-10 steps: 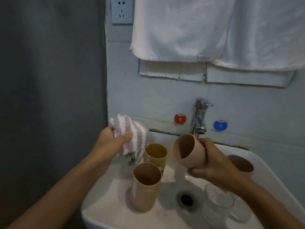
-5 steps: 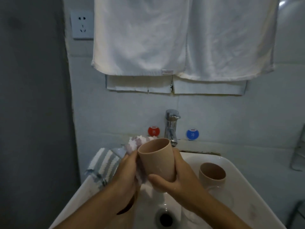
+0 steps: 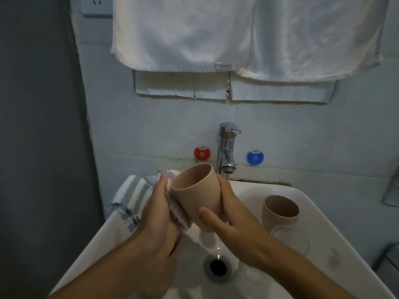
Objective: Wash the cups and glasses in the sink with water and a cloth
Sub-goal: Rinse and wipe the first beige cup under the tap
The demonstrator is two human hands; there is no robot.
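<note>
While two white towels hang high on the wall above the tap, the white sink spreads below it, its drain straight under the spout. Left of the tap, a grey-and-white striped cloth drapes over the sink's rim. Below and right of the tap, a second beige cup stands upright in the basin. In front of the tap, the right hand holds a beige cup tilted, mouth toward the wall, its fingers curled round the far side and thumb on the near side. Against that cup's left side, the left hand presses a pink cloth, fingers wrapped round it.
</note>
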